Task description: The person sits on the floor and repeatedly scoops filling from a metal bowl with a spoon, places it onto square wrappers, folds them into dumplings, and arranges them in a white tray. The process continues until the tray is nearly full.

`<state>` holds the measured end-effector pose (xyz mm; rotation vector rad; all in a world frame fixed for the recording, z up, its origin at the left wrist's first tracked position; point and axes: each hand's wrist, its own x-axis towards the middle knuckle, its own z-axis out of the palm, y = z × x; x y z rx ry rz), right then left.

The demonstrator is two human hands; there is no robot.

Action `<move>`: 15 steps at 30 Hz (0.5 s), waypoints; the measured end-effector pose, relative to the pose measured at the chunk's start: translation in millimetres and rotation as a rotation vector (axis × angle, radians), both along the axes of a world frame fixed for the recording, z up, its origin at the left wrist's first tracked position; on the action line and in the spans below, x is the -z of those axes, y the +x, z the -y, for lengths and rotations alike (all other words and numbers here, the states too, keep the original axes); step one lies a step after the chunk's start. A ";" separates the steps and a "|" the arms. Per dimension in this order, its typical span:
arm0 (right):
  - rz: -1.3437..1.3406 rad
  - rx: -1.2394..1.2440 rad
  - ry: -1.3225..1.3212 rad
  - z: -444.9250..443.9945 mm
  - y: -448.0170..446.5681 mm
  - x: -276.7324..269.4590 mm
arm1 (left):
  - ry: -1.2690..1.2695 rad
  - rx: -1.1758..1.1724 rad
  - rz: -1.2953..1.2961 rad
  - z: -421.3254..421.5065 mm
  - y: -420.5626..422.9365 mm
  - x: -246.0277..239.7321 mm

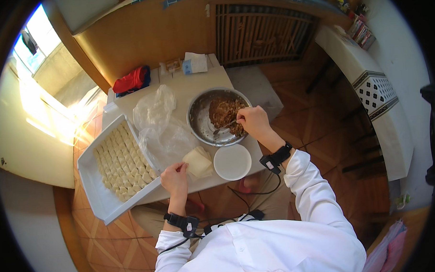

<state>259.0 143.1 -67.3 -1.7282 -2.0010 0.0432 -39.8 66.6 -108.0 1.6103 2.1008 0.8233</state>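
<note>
My right hand (254, 122) grips a metal spoon (222, 128) over a stainless steel bowl (201, 124). The spoon's tip rests low inside, beside a brown minced filling (223, 110) heaped towards the right wall. At the table's near edge, the thumb and fingertips of my left hand (175, 180) pinch the left corner of a thin dough wrapper on a fanned stack of square wrappers (198, 163). How many layers are in the pinch is hidden. Right of the stack stands a round white bowl (232, 162). Rows of folded dumplings (123, 161) fill much of a white tray (98, 208) at the left.
A crumpled clear plastic bag (159, 127) lies between tray and steel bowl. Along the table's (212, 77) far side are a red and blue cloth (133, 80), a small plastic box (173, 65) and a tissue pack (195, 63). The tray juts past the near edge. Cables (257, 193) hang from my wrist straps.
</note>
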 end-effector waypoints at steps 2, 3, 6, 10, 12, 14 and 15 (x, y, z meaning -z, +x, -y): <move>-0.270 -0.010 -0.001 7.6 3.8 -4.6 | 0.044 0.039 -0.089 1.1 -1.6 1.5; -0.406 -0.013 -0.004 11.6 4.5 -5.7 | 0.079 0.056 -0.123 2.5 -1.6 2.4; -0.583 -0.033 0.048 18.8 3.1 -6.7 | 0.188 0.106 -0.218 2.9 -0.6 4.4; -0.583 0.011 0.150 22.9 2.1 -7.5 | 0.316 0.160 -0.305 1.3 0.7 5.2; -0.528 -0.012 0.208 25.6 2.7 -8.9 | 0.360 0.181 -0.342 0.1 -0.4 5.5; -0.489 -0.038 0.240 28.9 3.2 -10.5 | 0.404 0.196 -0.370 -1.3 -1.2 5.7; -0.474 -0.051 0.247 32.9 4.3 -11.3 | 0.392 0.204 -0.393 -1.4 -1.9 5.5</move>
